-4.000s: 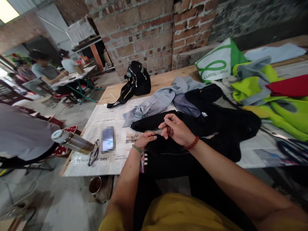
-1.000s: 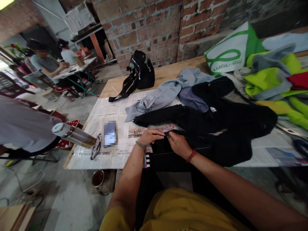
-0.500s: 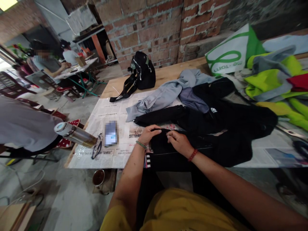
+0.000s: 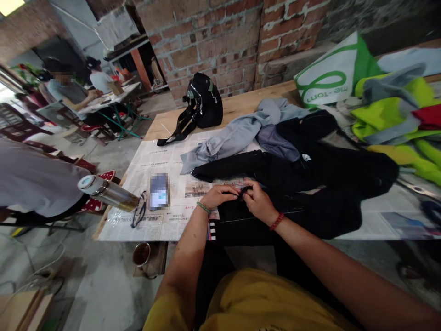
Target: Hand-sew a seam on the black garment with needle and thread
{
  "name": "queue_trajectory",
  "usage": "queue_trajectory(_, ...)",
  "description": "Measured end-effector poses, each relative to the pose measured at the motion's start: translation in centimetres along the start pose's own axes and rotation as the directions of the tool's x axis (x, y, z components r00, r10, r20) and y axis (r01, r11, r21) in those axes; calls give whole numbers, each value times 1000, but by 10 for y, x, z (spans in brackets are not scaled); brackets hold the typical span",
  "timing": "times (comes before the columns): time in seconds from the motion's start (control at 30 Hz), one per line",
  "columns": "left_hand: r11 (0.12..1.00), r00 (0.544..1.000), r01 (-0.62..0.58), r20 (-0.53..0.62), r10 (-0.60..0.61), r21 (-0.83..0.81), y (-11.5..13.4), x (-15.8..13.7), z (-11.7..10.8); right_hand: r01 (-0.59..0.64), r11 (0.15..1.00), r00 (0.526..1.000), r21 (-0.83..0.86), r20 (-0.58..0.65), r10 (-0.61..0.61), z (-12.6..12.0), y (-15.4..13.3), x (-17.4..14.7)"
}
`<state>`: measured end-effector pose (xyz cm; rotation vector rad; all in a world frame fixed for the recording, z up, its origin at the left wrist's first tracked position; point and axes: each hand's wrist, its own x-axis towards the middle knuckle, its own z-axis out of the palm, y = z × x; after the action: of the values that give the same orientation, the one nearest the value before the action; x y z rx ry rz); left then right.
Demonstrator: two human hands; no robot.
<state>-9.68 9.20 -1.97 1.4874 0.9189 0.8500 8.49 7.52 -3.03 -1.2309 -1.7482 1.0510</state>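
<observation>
A black garment (image 4: 248,227) lies across the table's front edge, with a striped black-and-white end near its left side. My left hand (image 4: 217,195), with a green bead bracelet at the wrist, pinches a fold of this dark cloth. Close beside it, my right hand (image 4: 258,201), wearing a red bracelet, has its fingers closed on the same gathered fold. Anything small between the right fingertips is hidden. Beyond both hands are more black clothing (image 4: 330,170) and a grey garment (image 4: 227,140).
Newspaper (image 4: 179,220) covers the table. On the left are a flask (image 4: 106,193), glasses (image 4: 139,211) and a phone (image 4: 159,191). A black bag (image 4: 208,103) stands behind. Scissors (image 4: 413,187), yellow-green clothes (image 4: 379,112) and a white-green bag (image 4: 330,76) are on the right.
My right hand has turned and moved slightly up and in toward the left hand. The cloth between the fingertips is now bunched up. My left fingers have straightened somewhat.
</observation>
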Motion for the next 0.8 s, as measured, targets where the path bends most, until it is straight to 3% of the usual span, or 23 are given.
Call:
queue_trajectory(0.1,1000,1000,-3,8,3,-9,-1,0,-1,-4,1000,999,8,47,4,0,0,0)
queue_trajectory(0.23,998,998,2,-64,-6,-58,0,-2,-6,1,1000,994,-3,110,-1,-6,-8,-5)
queue_trajectory(0.33,996,993,26,-109,-35,-80,1,-4,-8,123,979,992,-165,-15,-127,-23,-22,-11)
queue_trajectory(0.43,995,991,58,-116,-68,-85,1,-5,-8,170,935,940,-312,-235,-249,-47,-37,-8)
queue_trajectory(0.5,995,990,65,-119,-74,-81,1,-4,-6,166,915,915,-368,-288,-282,-58,-43,4)
queue_trajectory(0.57,995,991,49,-116,-59,-85,2,-4,-5,161,908,952,-387,-182,-247,-62,-45,22)
queue_trajectory(0.67,994,993,21,-112,-33,-105,2,-3,-5,108,923,990,-370,122,-67,-53,-41,47)
queue_trajectory(0.73,993,992,20,-118,-34,-113,2,-3,-6,41,947,948,-320,311,64,-44,-38,56)
queue_trajectory(0.8,993,992,25,-119,-38,-112,2,-3,-6,-40,968,902,-246,409,141,-37,-35,58)
